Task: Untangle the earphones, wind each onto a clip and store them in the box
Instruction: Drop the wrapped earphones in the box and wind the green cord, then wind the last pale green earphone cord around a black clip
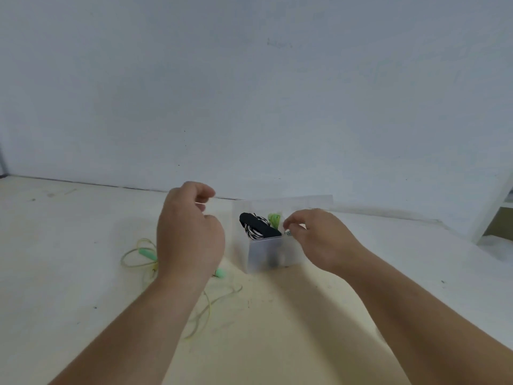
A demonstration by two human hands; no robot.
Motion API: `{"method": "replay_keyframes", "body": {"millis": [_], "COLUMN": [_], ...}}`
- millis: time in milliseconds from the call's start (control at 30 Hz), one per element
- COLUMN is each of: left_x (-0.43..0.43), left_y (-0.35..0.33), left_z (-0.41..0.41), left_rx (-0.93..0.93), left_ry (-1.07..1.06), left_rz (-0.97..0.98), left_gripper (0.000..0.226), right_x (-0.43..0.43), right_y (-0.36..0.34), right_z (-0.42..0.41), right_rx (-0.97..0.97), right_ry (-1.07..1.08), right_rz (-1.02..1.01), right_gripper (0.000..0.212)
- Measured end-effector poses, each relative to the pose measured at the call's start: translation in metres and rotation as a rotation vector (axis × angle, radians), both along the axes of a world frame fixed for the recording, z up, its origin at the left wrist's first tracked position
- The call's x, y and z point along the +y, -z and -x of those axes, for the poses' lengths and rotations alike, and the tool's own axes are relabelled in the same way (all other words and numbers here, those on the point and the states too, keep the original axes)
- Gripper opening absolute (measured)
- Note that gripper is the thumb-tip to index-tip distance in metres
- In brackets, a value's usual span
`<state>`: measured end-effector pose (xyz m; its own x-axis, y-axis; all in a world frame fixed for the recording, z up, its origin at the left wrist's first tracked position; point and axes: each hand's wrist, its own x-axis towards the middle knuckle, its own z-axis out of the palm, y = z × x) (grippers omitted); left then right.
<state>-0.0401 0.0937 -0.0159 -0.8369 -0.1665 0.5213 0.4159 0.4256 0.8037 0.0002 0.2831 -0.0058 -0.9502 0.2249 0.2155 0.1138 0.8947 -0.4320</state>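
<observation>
Yellow-green cable [133, 262]: middle stretch hidden behind left grip [190, 234] and wrist. Left grip fingers curled and blurred; cannot tell if anything held. Right grip [319, 237] pinches small white-teal piece [288, 232] at box [263, 254] rim; too blurred to identify. Green bundle [274, 218] half hidden behind black-white bundle [258, 227]. Shelf [497, 218] cut by right edge.

Cream table [277, 337], blue-grey wall [249, 93], white shelf [492, 218].

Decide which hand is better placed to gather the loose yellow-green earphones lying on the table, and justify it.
Left. The left hand hovers directly over the yellow-green earphones, holding nothing visible, so probably needs only to drop. The right hand pinches at the box rim, across from the cord.
</observation>
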Motion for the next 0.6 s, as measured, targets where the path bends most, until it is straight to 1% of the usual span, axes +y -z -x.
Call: {"method": "replay_keyframes", "body": {"millis": [67,100,133,200,267,333,400,467,533,567,600], "left_x": [-0.014,-0.021,-0.029,-0.039,-0.043,-0.043,-0.042,-0.039,-0.035,-0.033,-0.030], "left_y": [-0.003,-0.003,-0.003,0.000,0.005,0.008,0.008,0.005,0.004,0.005,0.005], "left_z": [0.009,0.014,0.019,0.026,0.027,0.023,0.020,0.018,0.016,0.014,0.012], "left_rx": [-0.071,-0.119,-0.182,-0.348,-0.498,-0.559,-0.556,-0.534,-0.524,-0.519,-0.512], "left_ry": [-0.074,-0.098,-0.108,-0.058,0.040,0.103,0.137,0.189,0.248,0.277,0.306], "left_rz": [0.061,0.142,0.270,0.584,0.840,0.989,1.032,1.003,0.902,0.842,0.772], "left_gripper": [0.045,0.046,0.047,0.049,0.045,0.039,0.034,0.025,0.018,0.017,0.017], "right_x": [-0.002,-0.003,-0.005,-0.012,-0.022,-0.031,-0.035,-0.037,-0.041,-0.044,-0.046], "right_y": [-0.003,-0.005,-0.005,-0.003,0.006,0.017,0.027,0.035,0.038,0.039,0.040], "right_z": [-0.009,-0.014,-0.020,-0.034,-0.048,-0.056,-0.055,-0.052,-0.050,-0.051,-0.052], "right_rx": [0.052,0.107,0.162,0.252,0.265,0.176,0.059,-0.011,-0.036,-0.042,-0.049], "right_ry": [0.048,0.079,0.105,0.119,0.029,-0.119,-0.262,-0.368,-0.438,-0.453,-0.459], "right_rz": [-0.012,0.002,0.031,0.112,0.170,0.201,0.191,0.108,0.047,0.025,-0.002], "right_gripper": [0.029,0.030,0.030,0.027,0.024,0.021,0.024,0.040,0.053,0.052,0.047]}}
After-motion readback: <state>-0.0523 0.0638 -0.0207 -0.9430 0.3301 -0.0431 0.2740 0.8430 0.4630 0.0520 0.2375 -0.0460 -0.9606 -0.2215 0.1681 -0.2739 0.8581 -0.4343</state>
